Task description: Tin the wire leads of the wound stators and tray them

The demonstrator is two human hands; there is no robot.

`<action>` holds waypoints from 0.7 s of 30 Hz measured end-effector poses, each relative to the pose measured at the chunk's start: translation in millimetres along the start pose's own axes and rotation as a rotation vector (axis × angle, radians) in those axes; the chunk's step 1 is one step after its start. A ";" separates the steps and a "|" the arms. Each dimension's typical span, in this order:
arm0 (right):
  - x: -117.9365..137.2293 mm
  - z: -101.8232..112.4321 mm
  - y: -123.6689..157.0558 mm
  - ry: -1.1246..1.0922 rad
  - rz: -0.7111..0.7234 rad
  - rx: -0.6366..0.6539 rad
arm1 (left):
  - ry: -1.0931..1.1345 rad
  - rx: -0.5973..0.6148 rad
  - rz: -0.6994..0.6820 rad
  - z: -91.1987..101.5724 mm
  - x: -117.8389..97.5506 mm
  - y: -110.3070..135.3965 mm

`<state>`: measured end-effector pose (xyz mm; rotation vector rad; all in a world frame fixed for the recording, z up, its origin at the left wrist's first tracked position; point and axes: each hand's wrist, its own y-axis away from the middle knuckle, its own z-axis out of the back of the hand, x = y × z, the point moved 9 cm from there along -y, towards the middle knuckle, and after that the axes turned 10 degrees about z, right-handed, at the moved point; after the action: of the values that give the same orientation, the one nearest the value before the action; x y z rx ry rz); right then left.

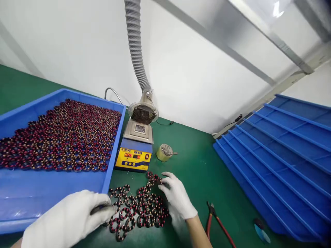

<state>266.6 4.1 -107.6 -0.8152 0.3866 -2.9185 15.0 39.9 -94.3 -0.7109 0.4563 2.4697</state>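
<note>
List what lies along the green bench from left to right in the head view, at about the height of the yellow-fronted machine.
Blue tray of wound coil rings → yellow-fronted solder pot → small round tin → upturned blue ribbed tray.

Factory soldering bench for small wound coils

A green mat [207, 165] covers the bench, with a yellow solder pot [134, 156] at its middle under a ribbed fume hose [136, 44]. A blue tray [15, 193] at the left edge holds hundreds of coils [64, 134]; stacked blue trays [279, 151] fill the right edge, cutters [218, 222] lie near the front edge, and both hands wear white gloves.
</note>
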 end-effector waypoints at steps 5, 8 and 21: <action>59.1 70.9 -30.3 -0.809 0.085 -0.423 | -0.185 -0.355 -0.084 53.7 -59.5 -18.8; 105.0 82.9 -45.5 -1.210 0.169 -0.484 | -0.003 -0.686 -0.375 89.9 -114.4 0.4; 148.2 47.4 -79.4 -1.365 0.287 -0.328 | 0.094 -1.050 -0.596 125.8 -110.5 24.0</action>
<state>163.4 48.1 26.4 -2.2060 0.6907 -1.4795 32.1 33.4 73.9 -1.1311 -0.9756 1.9541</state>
